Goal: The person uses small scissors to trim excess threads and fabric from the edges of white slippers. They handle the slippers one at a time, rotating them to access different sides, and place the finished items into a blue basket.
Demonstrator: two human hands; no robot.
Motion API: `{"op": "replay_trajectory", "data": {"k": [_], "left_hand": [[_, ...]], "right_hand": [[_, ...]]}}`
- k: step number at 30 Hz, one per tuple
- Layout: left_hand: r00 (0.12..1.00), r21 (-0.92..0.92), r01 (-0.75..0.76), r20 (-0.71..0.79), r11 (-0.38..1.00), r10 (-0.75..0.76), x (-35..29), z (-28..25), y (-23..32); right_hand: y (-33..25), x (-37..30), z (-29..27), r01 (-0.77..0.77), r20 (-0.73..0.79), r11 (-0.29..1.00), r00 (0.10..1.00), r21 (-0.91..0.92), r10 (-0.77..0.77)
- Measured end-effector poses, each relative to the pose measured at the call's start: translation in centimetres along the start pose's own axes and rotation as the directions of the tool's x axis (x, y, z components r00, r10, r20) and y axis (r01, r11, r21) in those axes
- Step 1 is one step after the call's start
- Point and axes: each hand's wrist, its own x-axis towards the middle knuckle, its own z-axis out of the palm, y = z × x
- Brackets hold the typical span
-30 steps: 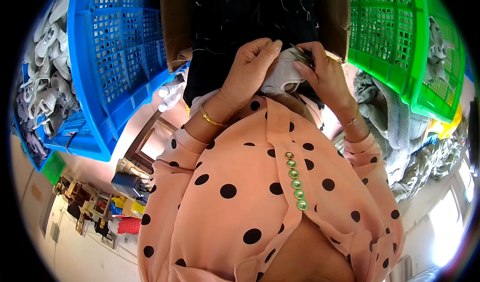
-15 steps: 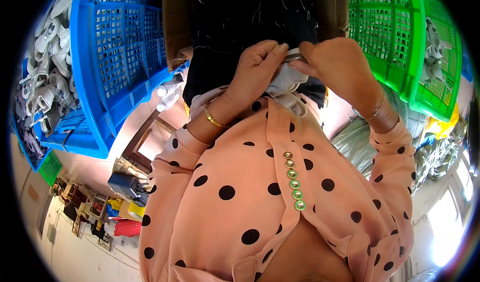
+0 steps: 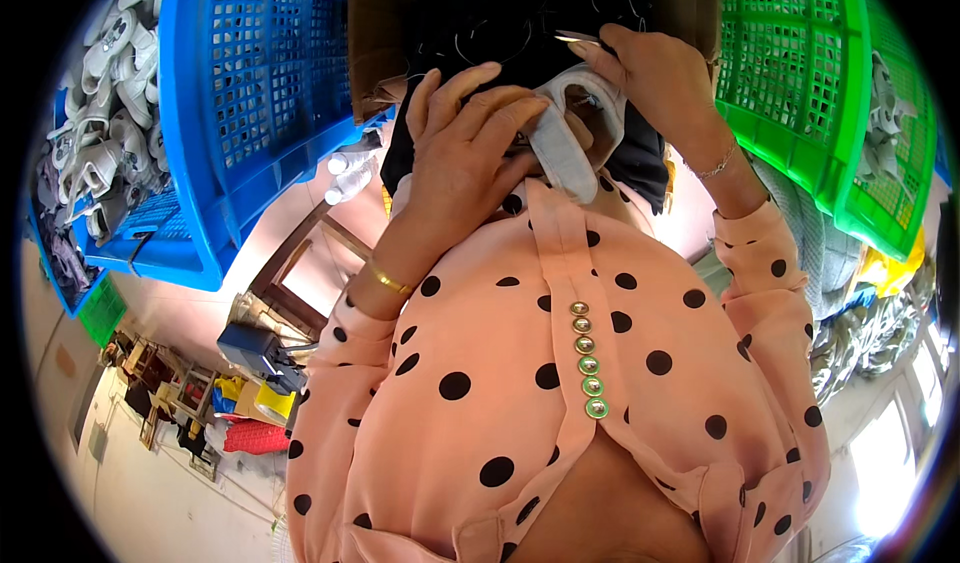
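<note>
A light grey fabric shoe upper [image 3: 566, 153] lies over my lap, its opening turned up. My left hand [image 3: 465, 133] is at its left side, fingers bent and partly spread, and a fingertip shows inside the opening. Beyond the upper's right edge, my right hand [image 3: 655, 78] is closed on a thin metal tool [image 3: 577, 37] that looks like thread snips. Only its pointed tip shows, aimed left; the rest is hidden in the fingers. Beneath the hands, a black cloth [image 3: 480, 13] with loose white threads covers my lap.
To the left stands a blue plastic crate [image 3: 190, 163], with grey shoe uppers [image 3: 115, 113] heaped beside it. A green crate [image 3: 845, 93] stands at the right. Brown cardboard [image 3: 375, 43] borders the black cloth. A wooden frame [image 3: 300, 263] sits lower left.
Both hands were pinching the upper together. My right hand has moved up and away with the metal tip now showing; my left hand has loosened, and the upper has turned, opening up.
</note>
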Motion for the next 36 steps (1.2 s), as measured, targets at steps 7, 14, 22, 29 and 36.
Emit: {"op": "replay_trajectory", "data": {"k": [7,14,22,29,36], "left_hand": [[0.961,-0.612,0.180,-0.059,0.770,-0.271,1.3,0.5,-1.1],[0.883,-0.800,0.441,0.307,0.407,-0.355,3.0,-2.0,-0.7],[0.817,-0.818,0.547,0.478,0.175,-0.322,1.9,-1.9,0.7],[0.724,-0.785,0.619,0.554,0.033,-0.410,1.5,-1.9,0.4],[0.774,-0.807,0.589,0.545,0.050,-0.324,2.2,-1.9,0.8]], "right_hand": [[0.0,-1.0,-1.0,-0.163,-0.049,0.816,0.972,0.554,0.228],[-4.5,-3.6,-5.0,-0.177,0.130,0.599,0.984,0.781,0.121],[-4.1,-5.5,-2.4,-0.353,0.364,0.248,0.931,0.902,0.001],[-4.0,-5.4,-3.7,-0.093,0.034,0.617,0.994,0.782,0.106],[-4.7,-3.5,-5.0,-0.278,0.360,0.543,0.931,0.792,-0.049]]}}
